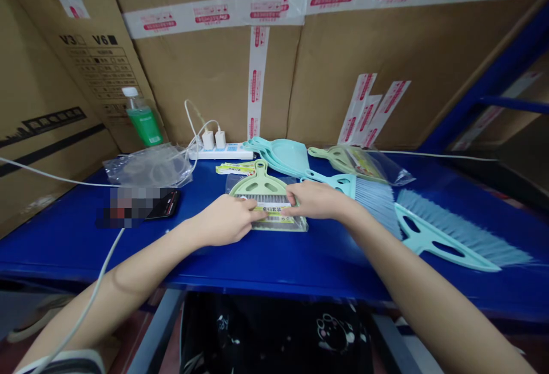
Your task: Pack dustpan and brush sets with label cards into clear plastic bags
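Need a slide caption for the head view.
Left hand and right hand on a bagged green dustpan-and-brush set, turquoise dustpans and brushes nearby.

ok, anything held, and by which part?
Can't tell if gripped: left hand and right hand touch the bagged green dustpan set at the left and right ends of its label.

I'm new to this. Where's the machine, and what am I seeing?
No machine here, just a person working bare-handed, in one picture from a camera worn on their head, looking forward and down. The left hand and right hand both touch a bagged green dustpan-and-brush set lying on a blue table; how firmly they grip it is hard to tell. To the right lie two turquoise brushes; behind are turquoise dustpans and another bagged green set. On the left are a dark phone and clear plastic packaging, with a power strip and white-capped bottle farther back.
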